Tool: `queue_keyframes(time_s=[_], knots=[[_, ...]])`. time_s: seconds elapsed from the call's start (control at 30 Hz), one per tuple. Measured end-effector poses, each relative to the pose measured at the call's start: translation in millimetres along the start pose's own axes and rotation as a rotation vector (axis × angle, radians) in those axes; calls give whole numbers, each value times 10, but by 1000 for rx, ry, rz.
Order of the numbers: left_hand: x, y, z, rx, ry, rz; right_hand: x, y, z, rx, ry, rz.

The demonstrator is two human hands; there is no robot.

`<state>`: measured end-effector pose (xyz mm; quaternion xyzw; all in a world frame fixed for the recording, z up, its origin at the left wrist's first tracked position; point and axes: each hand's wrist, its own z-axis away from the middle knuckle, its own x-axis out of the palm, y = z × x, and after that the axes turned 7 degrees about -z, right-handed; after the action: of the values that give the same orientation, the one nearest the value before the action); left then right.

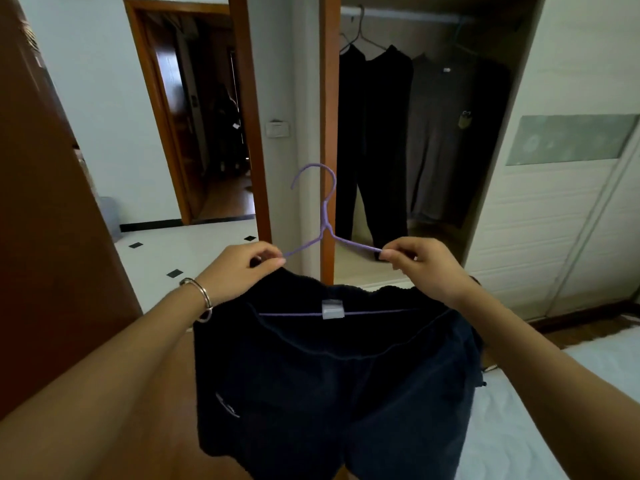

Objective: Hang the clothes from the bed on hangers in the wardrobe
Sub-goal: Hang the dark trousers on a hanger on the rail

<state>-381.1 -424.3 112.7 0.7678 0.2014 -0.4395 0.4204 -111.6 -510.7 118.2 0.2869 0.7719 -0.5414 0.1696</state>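
Note:
A pair of dark navy shorts [332, 382] hangs from a purple wire hanger [325, 216], held up in front of me. The hanger's bottom bar runs inside the waistband, by a grey label. My left hand [239, 268] pinches the hanger's left shoulder together with the waistband. On the other side, my right hand [422, 265] grips the right shoulder and the waistband. The hook points up and to the left. Straight ahead stands the open wardrobe [433, 133]; on its rail hang dark trousers [374, 140] and a grey top [440, 140].
A wooden post [327, 98] marks the wardrobe's left edge, right behind the hanger. The white sliding door [554, 220] covers the wardrobe's right half. An open doorway [204, 116] is at the left, a brown door [45, 220] beside me. The white bed [554, 427] lies at lower right.

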Motion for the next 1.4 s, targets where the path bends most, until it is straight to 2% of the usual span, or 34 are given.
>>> queue_keyframes(time_s=[0.2, 0.43, 0.6, 0.83, 0.97, 1.07, 1.13, 1.2, 1.33, 1.4], knots=[[80, -439, -1002, -14, -18, -99, -186, 481, -992, -55, -10, -7], [88, -392, -2162, 18, -51, 28, -281, 655, -2068, -147, -107, 30], [151, -475, -2785, 28, -170, 47, -274, 878, -2525, -87, -68, -123], [329, -775, -3748, 119, -94, -108, -479, 1097, -3000, -53, -113, -63], [566, -797, -4304, 166, -265, -73, -501, 1255, -3323, -17, -1, 7], [688, -668, -4638, 298, -411, 89, -554, 1390, -3552, 79, 79, 84], [773, -588, -4823, 414, -473, 72, -615, 1438, -3653, 140, 127, 117], [881, -568, -4998, 521, -421, 48, -691, 1473, -3709, 199, 201, 134], [1121, -699, -5220, 692, -182, -5, -855, 1545, -3675, 292, 421, 153], [1234, -780, -5301, 720, -169, 51, -904, 1559, -3637, 327, 521, 162]])
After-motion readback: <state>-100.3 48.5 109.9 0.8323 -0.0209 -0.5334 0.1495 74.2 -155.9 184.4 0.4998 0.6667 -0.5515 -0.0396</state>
